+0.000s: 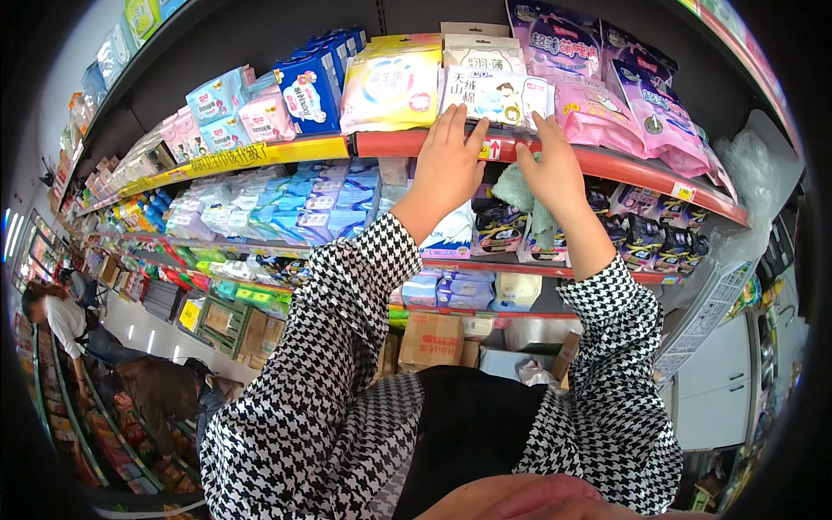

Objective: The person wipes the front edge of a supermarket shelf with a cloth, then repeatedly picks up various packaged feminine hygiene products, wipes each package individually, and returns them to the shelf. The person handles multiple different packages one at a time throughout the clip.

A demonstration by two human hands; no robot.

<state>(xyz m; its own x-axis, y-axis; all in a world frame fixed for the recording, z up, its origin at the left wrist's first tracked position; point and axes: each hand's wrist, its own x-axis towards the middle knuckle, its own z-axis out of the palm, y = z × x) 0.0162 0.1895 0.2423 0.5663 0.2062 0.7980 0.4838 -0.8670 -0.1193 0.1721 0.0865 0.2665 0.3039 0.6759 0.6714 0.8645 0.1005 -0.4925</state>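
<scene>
A white soft pack of sanitary pads (497, 97) with a cartoon figure stands at the front of the top shelf. The fingertips of my left hand (450, 166) rest at its lower left front, thumb and fingers apart. At its lower right corner is my right hand (558, 169), index finger up against the pack and thumb spread. A pale green cloth (517, 187) hangs from my right hand, held behind the palm by fingers that are mostly hidden. Behind the white pack stand cream packs (481, 52), and a yellow-and-white pack (390, 84) sits to its left.
Pink (595, 114) and purple bags (559, 39) crowd the right. Blue packs (309, 91) stand farther left. A red price rail (637, 166) edges the shelf. Lower shelves hold more packs (325, 201), with a cardboard box (430, 341) below. Two people (156, 396) bend over shelving at left.
</scene>
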